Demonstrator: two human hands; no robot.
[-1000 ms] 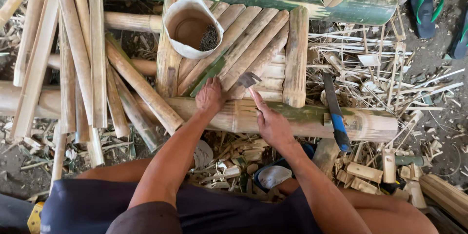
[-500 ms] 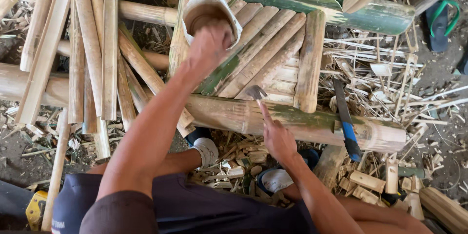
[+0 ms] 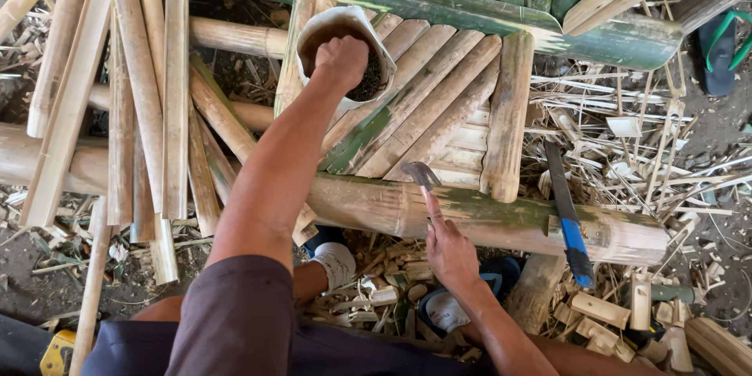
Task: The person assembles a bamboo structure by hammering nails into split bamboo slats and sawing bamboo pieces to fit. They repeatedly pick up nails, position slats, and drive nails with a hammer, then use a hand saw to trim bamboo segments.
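Note:
My left hand (image 3: pixel 341 58) reaches into a white pot (image 3: pixel 313 27) that holds small dark bits. Its fingers are curled shut down in the contents, and whatever they grasp is hidden. The pot stands on a panel of split bamboo slats (image 3: pixel 439 102). My right hand (image 3: pixel 450 249) grips the handle of a small hammer, whose metal head (image 3: pixel 421 173) rests on the thick bamboo pole (image 3: pixel 501 219) lying across in front of me.
A blue-handled blade (image 3: pixel 569 223) lies across the pole to the right. Long bamboo slats (image 3: pixel 149 94) lean at the left. Green bamboo halves (image 3: pixel 548 23) lie at the top. Offcuts and shavings (image 3: pixel 627 305) litter the ground, and a green sandal (image 3: pixel 717 47) sits at far right.
My left hand left the pole, rose to the white pot and now dips inside it. My right hand stays on the hammer at the pole.

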